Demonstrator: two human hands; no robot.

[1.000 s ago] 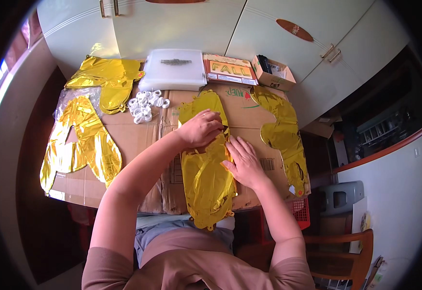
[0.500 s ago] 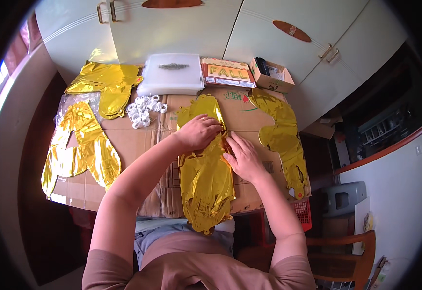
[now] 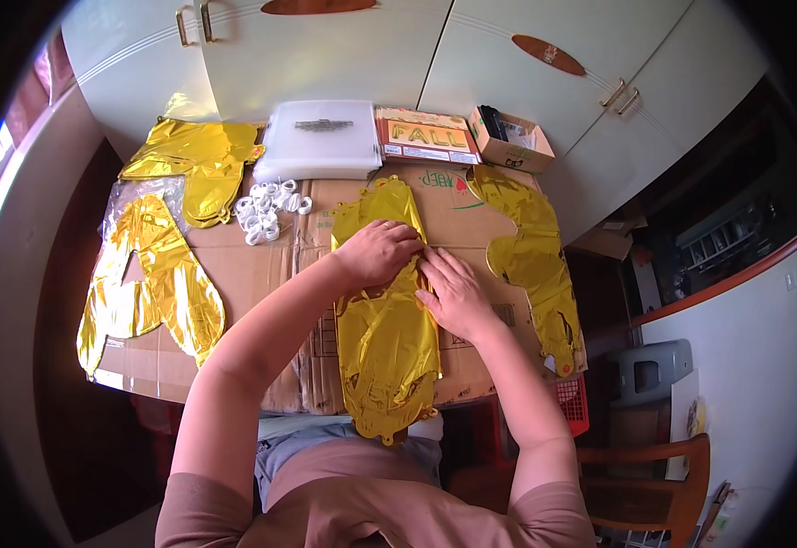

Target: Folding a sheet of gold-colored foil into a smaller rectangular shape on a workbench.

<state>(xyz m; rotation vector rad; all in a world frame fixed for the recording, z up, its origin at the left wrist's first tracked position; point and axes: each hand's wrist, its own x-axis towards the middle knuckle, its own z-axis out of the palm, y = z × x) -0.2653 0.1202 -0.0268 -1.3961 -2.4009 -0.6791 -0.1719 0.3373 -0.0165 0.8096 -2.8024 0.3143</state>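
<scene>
a person is sitting at a surface (image 3: pixel 234 274) covered with flattened brown cardboard, and both hands are pressing down on a flat gold foil balloon (image 3: pixel 385 338) lying lengthwise at the middle of the near edge, its lower end hanging slightly over that edge. the left hand (image 3: pixel 378 253) is resting palm down with fingers curled on the balloon's upper middle; the right hand (image 3: pixel 453 292) is lying flat just beside it, fingers spread, touching the foil. neither hand is gripping anything. the balloon is looking crinkled, shiny and uninflated. judging from this, the flattening or folding is only partway along. other gold foil balloons (image 3: pixel 147 283) are lying at the left edge, another (image 3: pixel 531 256) at the right edge. white plastic rings (image 3: pixel 269 208), a white packet (image 3: pixel 321 139) and a small open box (image 3: pixel 511 139) are sitting along the far edge.
</scene>
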